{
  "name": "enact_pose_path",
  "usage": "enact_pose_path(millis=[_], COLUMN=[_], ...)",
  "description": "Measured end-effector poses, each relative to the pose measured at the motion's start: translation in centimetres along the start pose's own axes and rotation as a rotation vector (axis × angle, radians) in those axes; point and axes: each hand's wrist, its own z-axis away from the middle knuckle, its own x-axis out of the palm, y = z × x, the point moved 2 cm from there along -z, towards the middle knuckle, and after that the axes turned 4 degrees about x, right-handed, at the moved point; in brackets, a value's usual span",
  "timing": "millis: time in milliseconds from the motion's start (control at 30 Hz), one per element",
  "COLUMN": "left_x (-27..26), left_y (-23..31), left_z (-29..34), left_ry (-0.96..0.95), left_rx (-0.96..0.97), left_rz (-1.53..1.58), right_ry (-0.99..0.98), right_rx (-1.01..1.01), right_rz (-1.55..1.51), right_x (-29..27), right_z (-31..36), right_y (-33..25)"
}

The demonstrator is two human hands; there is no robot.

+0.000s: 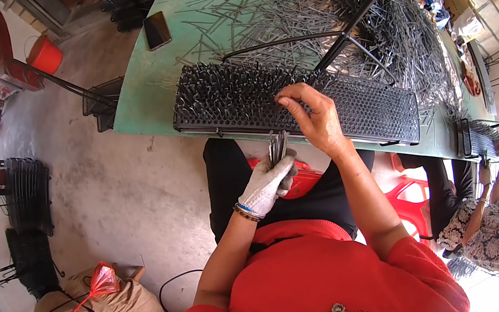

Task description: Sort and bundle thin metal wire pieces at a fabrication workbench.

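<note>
My left hand (265,186), in a pale glove, is closed around a small bundle of thin dark metal strips (277,147) just below the table edge. A long black perforated rack (379,110) lies along the near edge of the green table (140,85). Dark strips (220,95) stand upright in the holes of its left part; the right part shows bare holes. Over the rack's middle, beside the last standing strips, my bare right hand (320,120) has thumb and forefinger pinched together. What lies between those fingertips is too small to tell.
A big heap of loose strips (385,23) covers the table behind the rack. The rack's black handle frame (347,32) rises over it. A phone (157,31) lies at the far left. Co-workers sit at the lower left (123,306) and right (496,231).
</note>
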Motion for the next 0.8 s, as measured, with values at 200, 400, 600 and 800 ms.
enact_pose_path(millis=[200,400,600,800], left_x=[0.0,0.2,0.3,-0.2], left_y=[0.0,0.2,0.2,-0.1], left_z=[0.0,0.0,0.0,-0.2], left_ry=[0.000,0.002,0.005,-0.009], left_rx=[0.005,-0.004,0.005,-0.005], left_rz=[-0.002,0.000,-0.001,-0.017], right_ry=[0.041,-0.013,-0.002,0.039], right_rx=[-0.096,-0.181,-0.154,-0.148], right_rz=[0.107,0.101,0.053,0.087], right_x=[-0.6,-0.3,0.1,0.6], right_z=[-0.5,-0.6,-0.5,-0.2], right_y=[-0.4,0.0,0.3,1.1])
